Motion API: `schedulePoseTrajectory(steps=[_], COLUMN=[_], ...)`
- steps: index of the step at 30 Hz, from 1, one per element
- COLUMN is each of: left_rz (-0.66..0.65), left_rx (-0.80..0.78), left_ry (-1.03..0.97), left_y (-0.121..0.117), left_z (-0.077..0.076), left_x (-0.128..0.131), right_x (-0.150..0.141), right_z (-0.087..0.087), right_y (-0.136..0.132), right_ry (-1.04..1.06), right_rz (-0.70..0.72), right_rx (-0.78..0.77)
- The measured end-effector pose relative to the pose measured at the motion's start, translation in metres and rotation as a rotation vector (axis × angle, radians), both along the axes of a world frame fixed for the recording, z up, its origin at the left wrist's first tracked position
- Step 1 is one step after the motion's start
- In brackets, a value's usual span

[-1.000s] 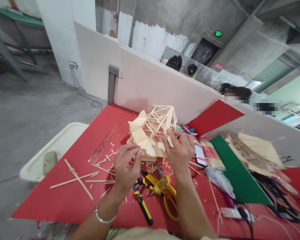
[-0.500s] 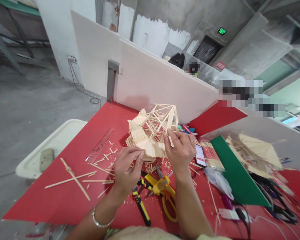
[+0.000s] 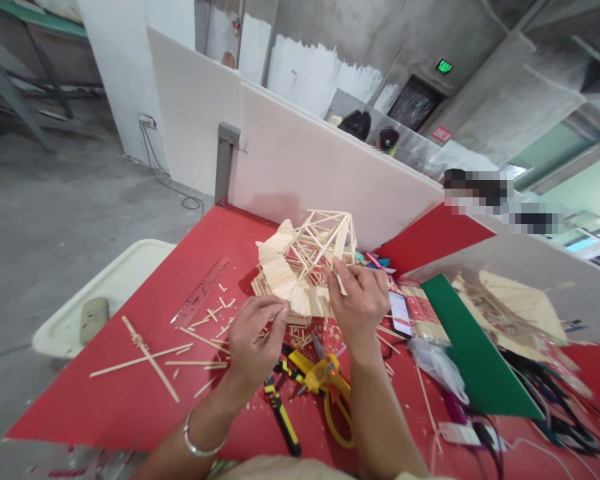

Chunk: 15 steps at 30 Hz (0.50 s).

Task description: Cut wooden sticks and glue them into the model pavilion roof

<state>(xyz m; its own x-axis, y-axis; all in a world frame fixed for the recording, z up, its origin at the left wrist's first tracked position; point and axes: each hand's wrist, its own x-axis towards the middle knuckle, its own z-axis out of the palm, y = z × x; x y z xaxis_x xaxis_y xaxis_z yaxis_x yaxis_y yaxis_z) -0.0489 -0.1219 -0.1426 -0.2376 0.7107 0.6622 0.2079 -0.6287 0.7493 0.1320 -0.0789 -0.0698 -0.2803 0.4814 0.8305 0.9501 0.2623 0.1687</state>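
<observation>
A model built of thin wooden sticks [image 3: 279, 270], with stepped slatted roofs and an open stick frame, stands on the red tabletop [image 3: 180, 240]. At its near left corner is my left hand [image 3: 257, 333], thumb and forefinger pinched together; whatever lies between them is too small to make out. My right hand [image 3: 361, 297] is at the model's right side with thumb and fingertips closed, and what they grip cannot be told. Below the model, between my forearms, lie a yellow glue gun [image 3: 325, 375] and black-and-yellow pliers [image 3: 283, 417].
Loose sticks [image 3: 150, 360] and a clear ruler [image 3: 200, 291] lie on the left. To the right are a phone [image 3: 401, 313], packed sticks [image 3: 430, 317], a plastic bag [image 3: 439, 367], a green board [image 3: 480, 360] and a power strip [image 3: 460, 433]. A white partition [image 3: 330, 160] stands behind.
The camera view has shifted very slightly. Both hands keep almost the same pose at the model, and nothing on the table has visibly moved.
</observation>
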Motion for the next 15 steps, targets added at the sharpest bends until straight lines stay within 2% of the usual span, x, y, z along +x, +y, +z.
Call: schedulePoseTrajectory(steps=[15], left_rz=[-0.019], left_rx=[-0.013], left_ry=[-0.035], left_y=[-0.0007], left_z=[-0.0002], left_x=[0.0004], right_x=[0.0001], right_z=[0.0], right_y=[-0.0002], right_ry=[0.025], right_rz=[0.018], right_rx=[-0.018])
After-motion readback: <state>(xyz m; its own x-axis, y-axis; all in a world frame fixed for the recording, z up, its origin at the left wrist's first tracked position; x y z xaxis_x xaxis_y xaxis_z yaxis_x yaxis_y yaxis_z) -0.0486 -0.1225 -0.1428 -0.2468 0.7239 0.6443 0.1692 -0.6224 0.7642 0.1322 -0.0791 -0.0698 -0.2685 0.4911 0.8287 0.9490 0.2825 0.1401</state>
